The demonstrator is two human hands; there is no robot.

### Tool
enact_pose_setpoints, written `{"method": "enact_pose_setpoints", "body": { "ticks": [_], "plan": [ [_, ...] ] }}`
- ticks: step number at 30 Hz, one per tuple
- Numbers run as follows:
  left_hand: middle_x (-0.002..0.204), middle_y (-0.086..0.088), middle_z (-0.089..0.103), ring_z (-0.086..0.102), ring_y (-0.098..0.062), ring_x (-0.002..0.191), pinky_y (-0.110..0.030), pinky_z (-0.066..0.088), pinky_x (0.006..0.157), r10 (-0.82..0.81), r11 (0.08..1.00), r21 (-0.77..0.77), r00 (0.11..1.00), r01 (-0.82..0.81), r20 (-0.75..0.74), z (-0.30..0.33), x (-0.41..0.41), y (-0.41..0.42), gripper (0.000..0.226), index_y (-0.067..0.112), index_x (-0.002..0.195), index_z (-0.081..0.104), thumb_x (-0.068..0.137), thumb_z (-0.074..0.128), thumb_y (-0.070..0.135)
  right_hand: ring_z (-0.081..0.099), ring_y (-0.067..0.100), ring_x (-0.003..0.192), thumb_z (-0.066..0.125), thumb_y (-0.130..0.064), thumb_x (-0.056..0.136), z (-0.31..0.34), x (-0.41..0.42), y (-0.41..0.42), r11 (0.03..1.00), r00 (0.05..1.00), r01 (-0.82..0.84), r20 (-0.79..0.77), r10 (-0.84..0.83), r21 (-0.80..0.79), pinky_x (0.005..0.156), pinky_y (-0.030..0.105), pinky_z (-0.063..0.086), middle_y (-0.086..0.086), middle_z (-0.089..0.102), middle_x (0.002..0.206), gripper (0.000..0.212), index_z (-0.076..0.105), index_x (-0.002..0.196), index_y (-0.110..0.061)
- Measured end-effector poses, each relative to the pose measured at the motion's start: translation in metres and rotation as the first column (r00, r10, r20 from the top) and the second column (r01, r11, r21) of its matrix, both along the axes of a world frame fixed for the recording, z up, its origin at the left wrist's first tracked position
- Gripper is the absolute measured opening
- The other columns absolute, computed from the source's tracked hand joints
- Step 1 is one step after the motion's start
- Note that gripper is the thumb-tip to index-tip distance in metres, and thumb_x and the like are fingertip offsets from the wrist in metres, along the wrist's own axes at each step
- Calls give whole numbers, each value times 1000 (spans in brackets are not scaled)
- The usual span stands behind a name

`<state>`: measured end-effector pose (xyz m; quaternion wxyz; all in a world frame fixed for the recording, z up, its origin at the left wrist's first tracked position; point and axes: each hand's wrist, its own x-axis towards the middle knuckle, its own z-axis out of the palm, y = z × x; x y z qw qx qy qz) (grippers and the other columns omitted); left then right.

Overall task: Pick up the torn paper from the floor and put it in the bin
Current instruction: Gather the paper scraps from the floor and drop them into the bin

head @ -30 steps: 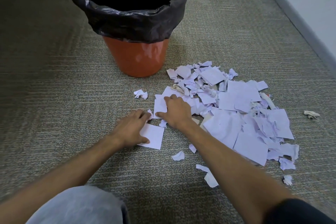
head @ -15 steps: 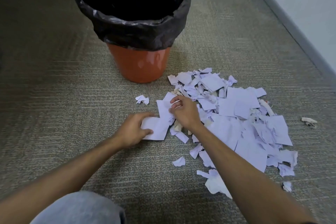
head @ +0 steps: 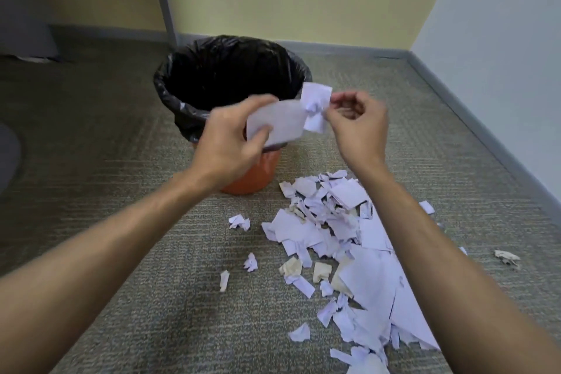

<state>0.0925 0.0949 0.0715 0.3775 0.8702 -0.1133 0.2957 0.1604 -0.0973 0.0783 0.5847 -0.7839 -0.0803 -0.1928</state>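
Note:
An orange bin (head: 252, 179) lined with a black bag (head: 182, 112) stands on the carpet ahead. My left hand (head: 227, 143) is raised at the bin's near rim, shut on a flat white piece of paper (head: 279, 124). My right hand (head: 358, 124) is level with it, pinching a smaller crumpled paper piece (head: 315, 106) that touches the first one. Both pieces hang at the bin's near right rim. A pile of torn paper (head: 349, 240) lies on the floor to the right of the bin, under my right forearm.
Loose scraps lie apart from the pile: one (head: 239, 222) near the bin's base, smaller ones (head: 224, 280) nearer me, a crumpled bit (head: 507, 256) at far right. Grey skirting (head: 473, 118) and walls close the room's corner behind. A dark object (head: 9, 155) sits at left.
Both hands rose from the floor with paper pieces and moved up to the bin's near rim. The view tilted upward, showing the walls.

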Motion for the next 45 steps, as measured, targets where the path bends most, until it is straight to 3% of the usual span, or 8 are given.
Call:
{"method": "enact_pose_setpoints", "body": {
  "ticks": [4,9,14,20,24,28,40,45],
  "plan": [
    [112,11,65,56,3,103,-6,40,90,149,987,-59,988,-146,40,39,25,15,38,13,124,65,86,66,14,64,5,67,75,-8,73,33,27,26,1000,995,5,104,-3,-17,71,26,59,-10,69,73,18,67,79,-23],
    [116,1,67,62,-21,107,-38,50,97,306,950,-19,944,-311,-124,49,52,38,46,25,128,62,82,66,20,68,5,70,74,-13,71,38,53,57,990,1000,-5,16,7,-140,74,35,60,-12,69,70,19,63,77,-28],
    [122,-3,66,59,-28,116,-46,47,100,364,931,130,878,-340,-311,31,50,43,58,35,141,45,87,59,49,67,6,82,70,-22,80,21,50,60,981,998,-47,-39,40,-188,86,33,55,-10,70,86,14,70,95,-21],
    [128,-5,57,50,-24,120,-42,46,92,353,897,283,936,-341,8,-1,7,20,46,16,130,56,91,55,41,65,5,75,65,-25,81,-21,3,20,968,997,-51,-63,36,-247,78,32,56,-13,69,82,13,70,93,-24],
    [111,-8,60,54,-27,102,-42,46,81,245,898,356,965,-261,90,-36,-18,-1,37,10,117,61,89,58,34,66,8,79,65,-26,84,-77,-26,-12,918,974,-153,-212,78,-366,80,35,57,-9,71,88,12,69,95,-24],
    [105,-3,59,54,-22,95,-39,50,74,126,917,393,985,-70,-119,-87,-39,-31,31,12,113,61,91,59,34,65,15,89,67,-34,84,-132,-48,-42,782,916,-288,-397,56,-552,82,38,55,-6,70,106,27,66,109,-23],
    [152,-9,33,41,-26,133,-47,49,98,82,716,542,719,439,-690,-195,-58,-79,66,23,150,28,94,51,49,39,26,137,70,-52,79,-208,-72,-97,439,799,-499,-593,-102,-748,101,41,43,3,43,148,82,37,148,-22],
    [160,-8,17,28,-28,142,-49,44,104,46,634,533,661,560,-749,-211,-56,-82,60,32,153,21,99,48,35,51,28,123,65,-38,88,-221,-73,-94,375,877,-431,-479,-40,-821,88,40,50,1,53,135,59,46,142,-23]
  ]
}}
